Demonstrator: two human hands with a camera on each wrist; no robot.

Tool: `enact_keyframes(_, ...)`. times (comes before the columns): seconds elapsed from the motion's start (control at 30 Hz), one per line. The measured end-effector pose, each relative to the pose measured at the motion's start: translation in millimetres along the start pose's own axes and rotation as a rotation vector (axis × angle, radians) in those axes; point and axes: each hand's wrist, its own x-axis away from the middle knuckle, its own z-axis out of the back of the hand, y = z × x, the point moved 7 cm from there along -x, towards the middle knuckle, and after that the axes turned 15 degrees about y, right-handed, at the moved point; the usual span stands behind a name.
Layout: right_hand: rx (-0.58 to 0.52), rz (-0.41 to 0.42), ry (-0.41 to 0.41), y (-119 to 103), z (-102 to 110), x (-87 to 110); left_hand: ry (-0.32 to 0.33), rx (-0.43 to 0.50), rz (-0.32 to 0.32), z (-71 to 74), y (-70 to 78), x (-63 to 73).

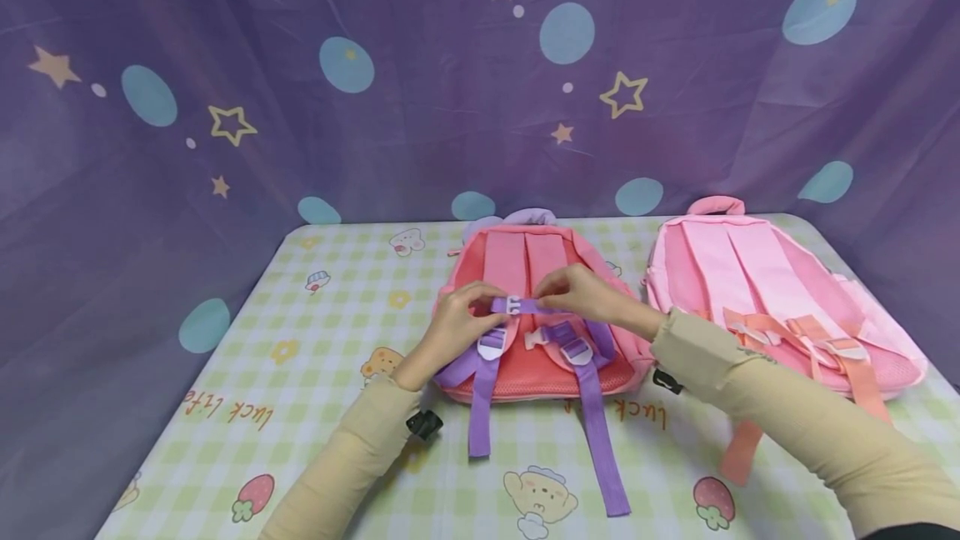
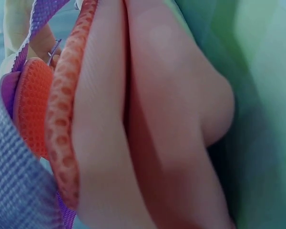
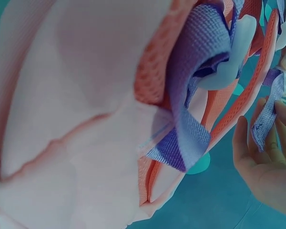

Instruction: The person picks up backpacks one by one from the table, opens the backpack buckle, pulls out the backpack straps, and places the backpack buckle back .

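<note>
A coral-pink backpack (image 1: pixel 540 377) lies back panel up on the table, its purple webbing and white strap adjusters showing. Across its shoulder straps runs a purple chest strap (image 1: pixel 531 306) with a white buckle (image 1: pixel 513 305). My left hand (image 1: pixel 452 327) pinches the strap just left of the buckle. On the other side, my right hand (image 1: pixel 585 294) pinches the strap's right part between thumb and fingers. Whether the buckle halves are fully joined, I cannot tell. In the right wrist view a hand (image 3: pixel 264 164) and purple webbing (image 3: pixel 268 112) appear at the right edge.
To the right lies a lighter pink backpack (image 1: pixel 678 273) with orange straps (image 1: pixel 742 452). Two purple strap tails (image 1: pixel 600 448) hang toward the front of the checked tablecloth (image 1: pixel 322 440). A purple patterned curtain (image 1: pixel 450 107) stands behind the table.
</note>
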Motion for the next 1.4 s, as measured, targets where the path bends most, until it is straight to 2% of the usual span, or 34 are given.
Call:
enact_keyframes(0.47,-0.045,0.001,-0.034,-10,-8,-1.6,-0.009,0.017,0.025,-2.1,-1.6,0.7)
enact_keyframes(1.03,-0.014,-0.021,-0.004,4,0,1.0,0.000,0.030,0.046,-1.9,-3.6,0.7)
enact_keyframes(1.4,-0.065,-0.032,-0.018,-2,-5,-0.4,-0.016,0.021,0.028,-2.6,-3.0,2.0)
